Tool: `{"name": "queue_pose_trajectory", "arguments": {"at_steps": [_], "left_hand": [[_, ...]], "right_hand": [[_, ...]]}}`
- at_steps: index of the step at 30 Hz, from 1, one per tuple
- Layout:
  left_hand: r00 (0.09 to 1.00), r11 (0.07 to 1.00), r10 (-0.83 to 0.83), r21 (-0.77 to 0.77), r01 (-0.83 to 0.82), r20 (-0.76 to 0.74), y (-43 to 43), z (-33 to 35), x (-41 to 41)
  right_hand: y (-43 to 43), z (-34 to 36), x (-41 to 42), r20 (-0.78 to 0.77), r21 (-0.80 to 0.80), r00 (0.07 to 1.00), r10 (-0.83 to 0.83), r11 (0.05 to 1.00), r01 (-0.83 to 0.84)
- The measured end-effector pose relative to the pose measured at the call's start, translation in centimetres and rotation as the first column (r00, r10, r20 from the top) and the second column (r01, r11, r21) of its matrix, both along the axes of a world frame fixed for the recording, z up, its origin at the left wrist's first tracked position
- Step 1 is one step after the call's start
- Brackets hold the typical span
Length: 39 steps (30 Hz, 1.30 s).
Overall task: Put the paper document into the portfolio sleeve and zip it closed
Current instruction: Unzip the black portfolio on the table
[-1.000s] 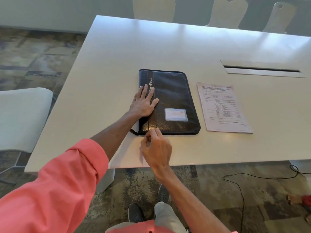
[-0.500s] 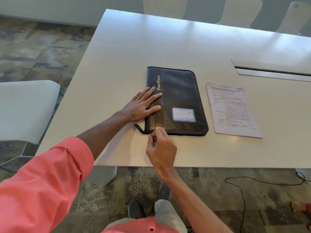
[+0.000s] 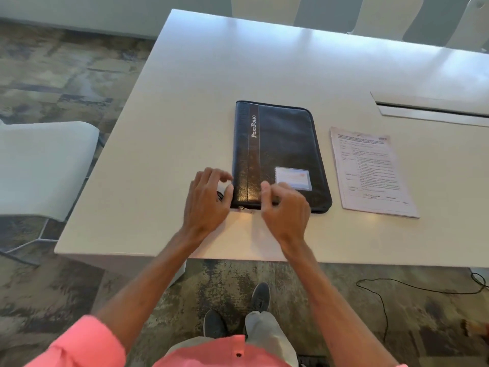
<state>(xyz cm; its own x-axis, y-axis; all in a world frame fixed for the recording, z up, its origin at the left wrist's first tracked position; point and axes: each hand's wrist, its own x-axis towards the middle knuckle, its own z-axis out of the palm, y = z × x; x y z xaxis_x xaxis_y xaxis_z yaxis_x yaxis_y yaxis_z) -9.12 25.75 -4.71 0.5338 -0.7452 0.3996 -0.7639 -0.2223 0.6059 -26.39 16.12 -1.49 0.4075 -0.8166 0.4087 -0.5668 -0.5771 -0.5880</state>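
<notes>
A black zipped portfolio (image 3: 280,144) marked "PortFolio" lies flat on the white table (image 3: 185,102). The printed paper document (image 3: 370,170) lies just right of it, apart from it. My left hand (image 3: 207,202) sits at the portfolio's near-left corner, fingers curled and spread, thumb against the spine edge, over a dark strap. My right hand (image 3: 287,207) is curled over the near edge of the cover, thumb and forefinger pinched on it. The metal zipper pull (image 3: 242,208) shows between the two hands, and neither hand touches it.
A cable slot with a lid (image 3: 428,109) is set into the table at the far right. A white chair (image 3: 45,165) stands left of the table and more chairs (image 3: 264,6) at its far side. A black cable (image 3: 412,287) runs over the floor.
My left hand came off the cover and slid back to the near-left corner. My right hand let go at the zipper corner and moved right along the near edge. The view shifted closer.
</notes>
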Motion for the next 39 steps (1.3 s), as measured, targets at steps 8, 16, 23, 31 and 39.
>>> {"name": "queue_pose_trajectory", "arguments": {"at_steps": [8,16,23,31,39], "left_hand": [[0.943,0.972,0.192,0.082,-0.221,0.271,3.9,-0.5,-6.7],[0.923,0.880,0.311,0.299,-0.370,0.227,2.2,-0.9,-8.6],[0.879,0.824,0.442,0.306,-0.476,0.177,1.4,0.0,-9.5],[0.849,0.807,0.521,0.273,-0.523,0.086,1.4,0.1,-10.2],[0.852,0.821,0.473,0.238,-0.519,0.225,3.0,-0.4,-9.5]], "right_hand": [[-5.3,-0.5,3.2,-0.348,0.072,0.915,0.204,0.979,-0.191],[-4.3,-2.2,3.7,-0.313,0.115,0.930,0.193,0.980,-0.165],[-4.5,-2.1,4.5,-0.280,0.218,0.932,0.231,0.960,-0.173],[-4.8,-2.1,4.0,-0.318,0.196,0.911,0.263,0.958,-0.208],[-4.7,-2.1,3.3,-0.387,0.130,0.880,0.276,0.961,-0.245]]}}
